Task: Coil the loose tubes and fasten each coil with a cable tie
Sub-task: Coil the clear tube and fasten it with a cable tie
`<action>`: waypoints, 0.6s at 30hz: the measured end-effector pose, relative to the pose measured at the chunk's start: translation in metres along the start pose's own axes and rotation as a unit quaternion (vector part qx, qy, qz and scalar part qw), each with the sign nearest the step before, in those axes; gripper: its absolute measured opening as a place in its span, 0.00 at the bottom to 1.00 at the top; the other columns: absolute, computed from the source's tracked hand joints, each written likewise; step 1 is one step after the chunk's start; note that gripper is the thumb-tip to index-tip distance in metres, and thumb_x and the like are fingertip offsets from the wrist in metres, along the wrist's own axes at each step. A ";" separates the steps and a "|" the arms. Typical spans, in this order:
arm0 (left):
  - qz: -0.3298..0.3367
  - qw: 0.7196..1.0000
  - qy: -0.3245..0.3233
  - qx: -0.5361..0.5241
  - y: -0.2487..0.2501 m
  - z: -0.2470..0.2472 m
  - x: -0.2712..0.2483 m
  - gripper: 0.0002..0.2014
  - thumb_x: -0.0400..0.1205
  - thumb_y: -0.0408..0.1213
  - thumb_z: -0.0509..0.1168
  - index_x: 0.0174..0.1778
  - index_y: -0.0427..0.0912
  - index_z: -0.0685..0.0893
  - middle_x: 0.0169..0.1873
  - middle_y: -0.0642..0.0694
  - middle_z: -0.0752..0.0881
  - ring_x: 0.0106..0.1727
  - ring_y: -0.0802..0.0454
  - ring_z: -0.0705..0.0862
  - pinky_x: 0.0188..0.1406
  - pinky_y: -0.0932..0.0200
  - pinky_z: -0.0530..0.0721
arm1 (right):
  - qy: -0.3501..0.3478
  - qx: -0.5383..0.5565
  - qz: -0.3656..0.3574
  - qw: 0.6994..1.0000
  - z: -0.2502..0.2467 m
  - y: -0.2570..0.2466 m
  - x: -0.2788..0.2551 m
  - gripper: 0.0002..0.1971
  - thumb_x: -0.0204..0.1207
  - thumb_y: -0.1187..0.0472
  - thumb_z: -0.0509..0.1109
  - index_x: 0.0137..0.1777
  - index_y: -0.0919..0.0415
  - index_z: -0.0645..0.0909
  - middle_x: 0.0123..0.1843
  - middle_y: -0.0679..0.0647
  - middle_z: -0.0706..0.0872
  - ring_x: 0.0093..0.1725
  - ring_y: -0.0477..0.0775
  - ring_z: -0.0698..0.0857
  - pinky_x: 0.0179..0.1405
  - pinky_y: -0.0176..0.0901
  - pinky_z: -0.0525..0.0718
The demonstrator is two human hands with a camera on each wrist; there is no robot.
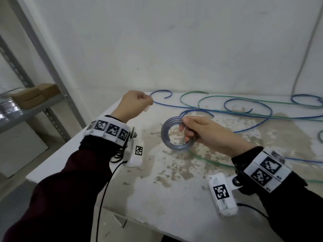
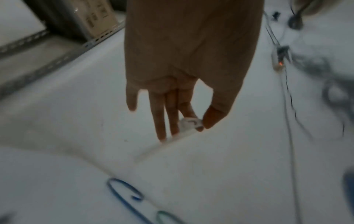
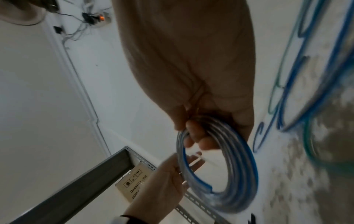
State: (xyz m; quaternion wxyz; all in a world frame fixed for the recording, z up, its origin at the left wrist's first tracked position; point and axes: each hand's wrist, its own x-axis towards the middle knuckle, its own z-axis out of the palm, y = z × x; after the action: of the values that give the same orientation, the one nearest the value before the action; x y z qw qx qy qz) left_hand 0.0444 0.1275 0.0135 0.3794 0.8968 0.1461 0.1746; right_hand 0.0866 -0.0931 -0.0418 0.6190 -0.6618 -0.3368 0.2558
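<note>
- Head view: the right hand (image 1: 201, 132) holds a coil of clear tube (image 1: 174, 135) above the white table (image 1: 174, 198), its fingers curled through the ring and its thumb laid over the top. The coil hangs roughly upright and does not touch the table.
- Head view: the left hand (image 1: 134, 103) is raised above the far left corner of the table, well apart from the coil, with thumb and fingers pinched on a small pale cable tie (image 1: 147, 107); blur hides the detail here.
- Head view: loose blue tubes (image 1: 253, 110) and green tubes (image 1: 218, 98) lie uncoiled in wide loops across the far half of the table. A metal shelf (image 1: 26, 109) with cardboard boxes (image 1: 33, 96) stands at left.
- Left wrist view: thumb and forefinger of the left hand (image 2: 182, 91) nip the head of the white cable tie (image 2: 189, 123); its strap trails away below the fingertips (image 2: 161, 134), and the other fingers hang nearly straight. The end of a blue tube (image 2: 124, 192) lies on the table beneath.
- Right wrist view: the right hand (image 3: 191, 75) grips the coil of clear tube (image 3: 229, 174), fingers wrapped round several turns at the top of the ring; one turn looks blue. The left hand (image 3: 162, 181) shows behind the coil, its fingertips seen through the ring.
</note>
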 end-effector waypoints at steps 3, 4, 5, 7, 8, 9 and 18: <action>0.030 0.978 -0.071 -0.192 0.038 0.028 -0.010 0.14 0.63 0.50 0.69 0.31 0.42 0.89 0.47 0.39 0.90 0.49 0.50 0.85 0.54 0.56 0.77 | -0.048 -0.114 -0.040 0.992 -0.026 -0.014 -0.011 0.16 0.87 0.56 0.55 0.43 0.63 0.79 0.30 0.51 0.70 0.35 0.51 0.75 0.41 0.40 0.75; 0.038 0.968 -0.093 -0.230 0.049 0.038 -0.013 0.11 0.67 0.46 0.70 0.32 0.42 0.89 0.45 0.40 0.90 0.49 0.50 0.86 0.53 0.57 0.78 | -0.051 -0.144 -0.053 0.987 -0.034 -0.018 -0.015 0.16 0.87 0.56 0.55 0.42 0.62 0.79 0.29 0.49 0.70 0.33 0.49 0.73 0.39 0.38 0.74; 0.047 0.959 -0.110 -0.256 0.060 0.048 -0.016 0.10 0.73 0.42 0.69 0.35 0.37 0.87 0.42 0.40 0.89 0.47 0.50 0.86 0.52 0.58 0.79 | -0.047 -0.171 -0.065 0.982 -0.043 -0.022 -0.017 0.17 0.87 0.56 0.56 0.40 0.61 0.78 0.28 0.47 0.71 0.31 0.48 0.72 0.37 0.36 0.73; 0.063 0.943 -0.147 -0.293 0.077 0.067 -0.022 0.12 0.83 0.36 0.62 0.38 0.31 0.82 0.37 0.42 0.86 0.42 0.49 0.84 0.49 0.59 0.81 | -0.019 -0.212 -0.079 0.974 -0.063 -0.027 -0.023 0.17 0.86 0.55 0.56 0.39 0.60 0.78 0.25 0.43 0.72 0.29 0.47 0.72 0.35 0.37 0.72; 0.057 0.934 -0.160 -0.315 0.086 0.074 -0.025 0.13 0.85 0.36 0.60 0.38 0.32 0.82 0.35 0.44 0.86 0.39 0.49 0.84 0.47 0.60 0.81 | -0.001 -0.227 -0.082 0.970 -0.075 -0.030 -0.027 0.16 0.86 0.55 0.56 0.39 0.60 0.78 0.25 0.43 0.73 0.29 0.47 0.73 0.35 0.38 0.73; 0.040 0.926 -0.169 -0.337 0.094 0.080 -0.028 0.14 0.85 0.37 0.60 0.37 0.34 0.82 0.33 0.46 0.87 0.36 0.50 0.84 0.44 0.60 0.82 | 0.013 -0.240 -0.084 0.967 -0.086 -0.033 -0.030 0.16 0.86 0.55 0.56 0.39 0.59 0.78 0.24 0.43 0.73 0.29 0.46 0.74 0.35 0.38 0.74; 0.073 0.915 -0.072 -0.389 0.147 0.130 -0.029 0.07 0.79 0.24 0.66 0.46 0.38 0.88 0.40 0.42 0.89 0.41 0.51 0.87 0.49 0.57 0.86 | 0.034 -0.236 -0.075 0.968 -0.146 -0.046 -0.059 0.17 0.87 0.56 0.55 0.39 0.60 0.77 0.25 0.44 0.72 0.31 0.49 0.76 0.43 0.48 0.76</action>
State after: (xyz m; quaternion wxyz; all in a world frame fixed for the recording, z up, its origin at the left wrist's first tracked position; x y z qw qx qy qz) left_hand 0.0920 -0.0638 0.0304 0.6943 0.6964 -0.0274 0.1795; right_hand 0.1529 -0.2318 0.0139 0.4737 -0.7705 -0.4149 0.0993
